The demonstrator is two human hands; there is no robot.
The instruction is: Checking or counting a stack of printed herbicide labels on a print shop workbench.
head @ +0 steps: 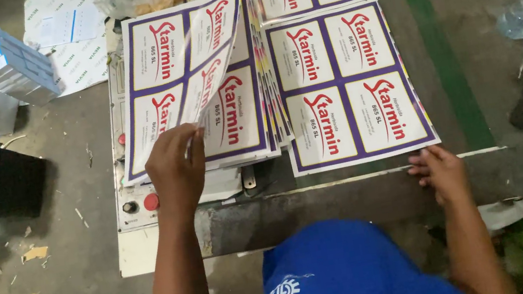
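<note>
My left hand (174,163) has its fingers pinched together on the near edge of a lifted label sheet (210,54), which curls up off the left stack of label sheets (160,93). The lifted sheet's long axis runs away from me, from my fingertips toward the far edge of the worktop (352,199), leaning a little to the right; its printed face turns rightward. The stack beneath lies with its long side running away from me too, its near edge just beyond my knuckles.

My right hand (441,168) rests with fingers loosely curled, tips touching the near right corner of the right stack of label sheets (346,86), gripping nothing. That stack lies flat, parallel to the left one and overlapped slightly by it, its near edge close to the worktop's near edge.

Left of the left stack, a control panel (139,203) with a red button borders it. A green stripe (439,44) runs right of the right stack, with bare surface beyond.
</note>
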